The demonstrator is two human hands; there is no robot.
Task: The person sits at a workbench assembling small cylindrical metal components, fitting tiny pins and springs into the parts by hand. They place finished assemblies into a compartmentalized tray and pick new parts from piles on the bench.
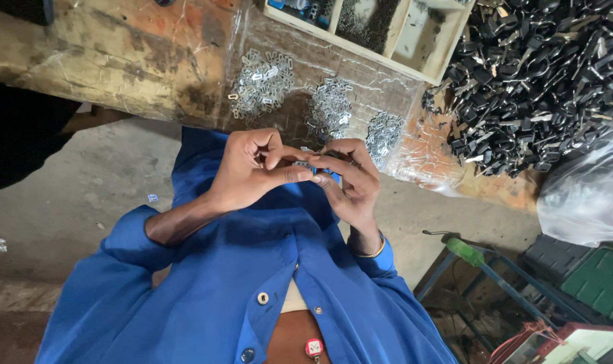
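My left hand (249,168) and my right hand (350,185) meet in front of my blue shirt (252,269), fingertips pressed together around a small silvery metal piece (305,164). The left thumb and forefinger pinch it; the right fingers curl under it, and most of the piece is hidden. A thin bangle (370,253) circles my right wrist. Just beyond the hands, three piles of small silvery metal clips (263,81) lie on clear plastic sheet over a worn wooden bench (118,54).
A large heap of black parts with metal ends (536,81) fills the bench's right. A wooden compartment tray (414,40) sits at the back. A clear plastic bag (583,195), a green crate (600,280) and a green-handled tool (465,251) lie at the right.
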